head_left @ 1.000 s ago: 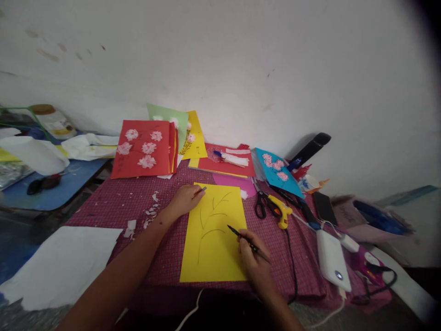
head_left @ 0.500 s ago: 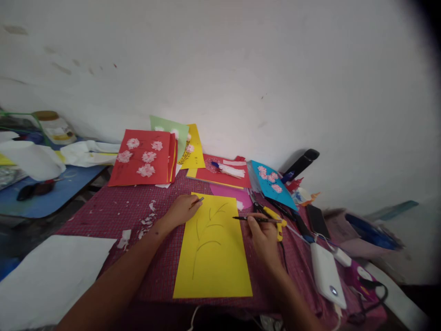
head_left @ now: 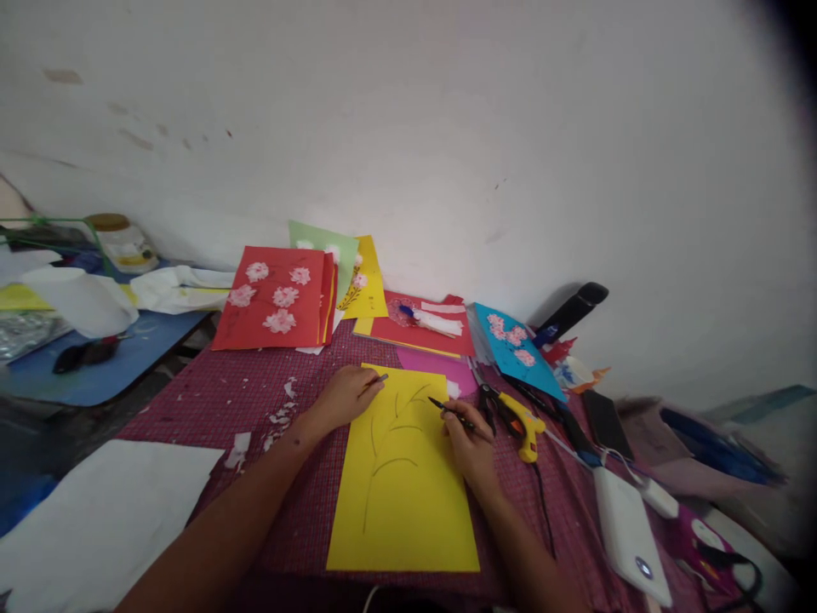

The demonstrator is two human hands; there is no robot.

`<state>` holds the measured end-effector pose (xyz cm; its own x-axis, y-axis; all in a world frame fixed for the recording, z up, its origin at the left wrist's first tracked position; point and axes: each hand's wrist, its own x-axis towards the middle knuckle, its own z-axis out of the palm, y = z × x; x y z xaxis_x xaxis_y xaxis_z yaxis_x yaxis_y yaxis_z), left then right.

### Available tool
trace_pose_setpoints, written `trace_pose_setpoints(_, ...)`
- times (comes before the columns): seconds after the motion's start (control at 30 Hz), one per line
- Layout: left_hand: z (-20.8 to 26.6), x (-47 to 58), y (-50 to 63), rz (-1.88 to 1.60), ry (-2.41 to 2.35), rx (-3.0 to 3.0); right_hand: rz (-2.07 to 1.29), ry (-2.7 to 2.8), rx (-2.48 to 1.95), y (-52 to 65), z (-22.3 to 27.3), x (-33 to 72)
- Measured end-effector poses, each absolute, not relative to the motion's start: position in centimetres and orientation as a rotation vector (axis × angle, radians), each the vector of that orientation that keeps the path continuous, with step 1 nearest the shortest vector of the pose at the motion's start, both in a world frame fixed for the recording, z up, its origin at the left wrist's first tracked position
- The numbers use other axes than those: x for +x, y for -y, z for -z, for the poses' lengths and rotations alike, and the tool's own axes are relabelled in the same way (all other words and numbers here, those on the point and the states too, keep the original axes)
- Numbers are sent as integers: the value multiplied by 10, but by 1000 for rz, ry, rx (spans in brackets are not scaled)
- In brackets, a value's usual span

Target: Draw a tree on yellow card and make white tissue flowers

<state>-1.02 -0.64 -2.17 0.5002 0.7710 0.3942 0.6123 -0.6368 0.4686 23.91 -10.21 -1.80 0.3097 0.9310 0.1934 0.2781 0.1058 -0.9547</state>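
A yellow sheet of paper [head_left: 408, 511] lies on the table, with a thin dark branch line and several curved offshoots drawn on it. My right hand [head_left: 469, 438] is closed round a dark pen [head_left: 456, 413], its tip over the upper right of the sheet; whether it touches the paper I cannot tell. At the sheet's upper left corner rests my left hand [head_left: 348, 396], fingers pinched on a small grey stick-like piece [head_left: 378, 380], possibly a pen cap. A yellow glue gun [head_left: 527, 421] and black-handled scissors [head_left: 491, 404] lie just right of my right hand.
Red cards with pink paper flowers [head_left: 274, 298] stand by the wall, beside a blue flowered card [head_left: 514, 345]. To the right are a white power bank [head_left: 631, 536] and a black phone [head_left: 606, 424]. White paper [head_left: 108, 519] lies at the left; scraps dot the checked cloth [head_left: 191, 400].
My right hand has brought the pen leftward, from beside the sheet to over its upper right part. The left hand keeps its place at the corner. The whole view has shifted slightly.
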Motion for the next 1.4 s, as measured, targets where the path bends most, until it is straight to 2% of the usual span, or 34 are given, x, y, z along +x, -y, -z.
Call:
trace_pose_setpoints(0.37,13,-4,15,-732,-958,2657,-1015,1217,-1169,91,-14,212)
trace_pose_setpoints(0.83,9,0,24,-690,-872,2707,-1101,1124,-1209,81,12,203)
trace_pose_setpoints(1.4,4,10,40,-764,-904,2752,-1128,1007,-1224,87,16,198)
